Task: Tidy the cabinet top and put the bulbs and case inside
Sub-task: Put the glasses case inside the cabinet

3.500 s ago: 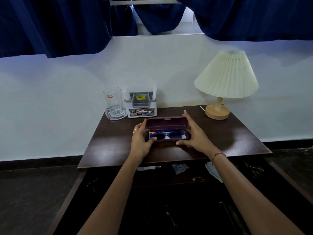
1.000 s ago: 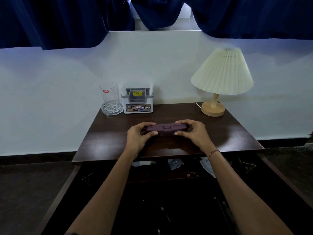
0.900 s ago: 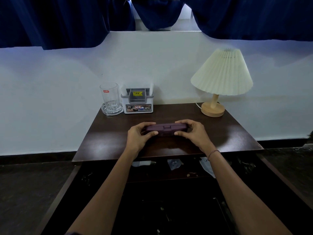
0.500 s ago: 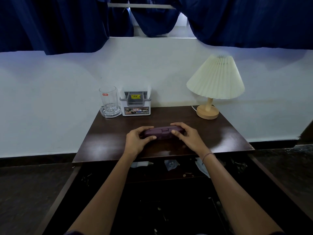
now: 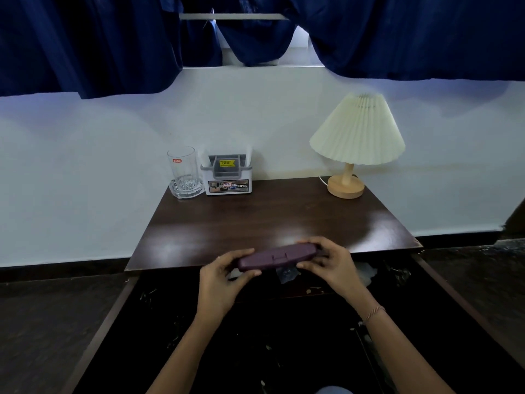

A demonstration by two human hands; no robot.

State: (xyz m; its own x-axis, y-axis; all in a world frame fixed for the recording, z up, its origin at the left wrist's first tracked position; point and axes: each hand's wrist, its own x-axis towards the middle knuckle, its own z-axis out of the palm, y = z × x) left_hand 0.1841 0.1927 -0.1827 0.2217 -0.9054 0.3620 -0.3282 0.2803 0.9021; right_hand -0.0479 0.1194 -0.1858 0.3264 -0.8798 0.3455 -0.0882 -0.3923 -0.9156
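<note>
A closed purple glasses case hangs in the air over the front edge of the dark wooden cabinet top. My left hand grips its left end and my right hand grips its right end. Below the case, the cabinet's dark inside lies open between two swung-out doors. Pale bulb-like items lie on its upper shelf, partly hidden by my hands.
At the back left of the cabinet top stand a clear glass and a grey and white organiser box. A lamp with a pleated cream shade and wooden base stands at the back right. Blue curtains hang above.
The case was open on the cabinet top, then shut under both hands. Both hands have since lifted it and drawn it back toward me, past the front edge.
</note>
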